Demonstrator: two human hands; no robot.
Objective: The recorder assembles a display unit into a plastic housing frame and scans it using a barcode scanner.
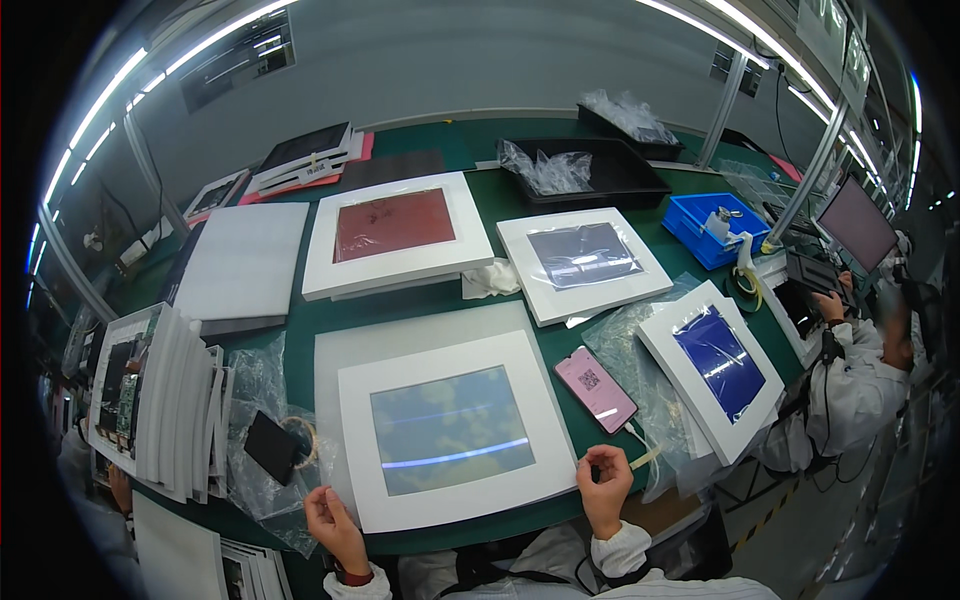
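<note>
A white picture frame point(455, 440) with a pale, cloudy greenish panel in its window lies in front of me on a sheet of white foam point(338, 365). A bright light streak reflects across its panel. My left hand point(338, 528) is just off the frame's lower left corner, fingers curled and closed together. By the lower right corner, my right hand point(606, 490) has thumb and forefinger drawn into a pinch. Whatever either hand holds, if anything, is too small to make out. A phone point(596, 388) with a pink screen lies right of the frame, cable attached.
More white frames stand around: one with a red panel point(395, 225), one grey point(583, 255), one blue point(720, 365). Left are stacked frames point(170, 410), a black square point(270, 447) and clear plastic. A blue bin point(715, 230) and black tray point(620, 170) sit behind; a co-worker point(840, 370) is right.
</note>
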